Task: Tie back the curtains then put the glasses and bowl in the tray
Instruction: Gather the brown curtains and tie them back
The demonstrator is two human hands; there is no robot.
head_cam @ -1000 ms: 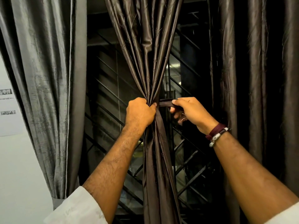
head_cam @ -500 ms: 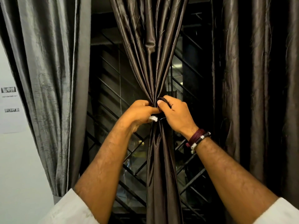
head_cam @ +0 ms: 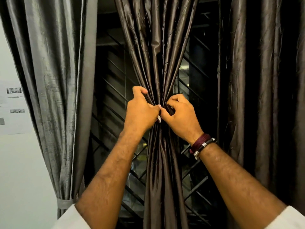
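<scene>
both hands [head_cam: 162, 113] on gathered curtain [head_cam: 158, 66]

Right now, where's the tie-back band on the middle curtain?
In the head view, the tie-back band sits at the cinched waist of the middle curtain, centre frame, pinched between the left hand and right hand, in front of the window grille.

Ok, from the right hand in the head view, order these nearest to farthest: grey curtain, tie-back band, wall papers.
1. Tie-back band, pinched in the right hand at the gathered middle curtain.
2. Grey curtain, left.
3. Wall papers, far left.
</scene>
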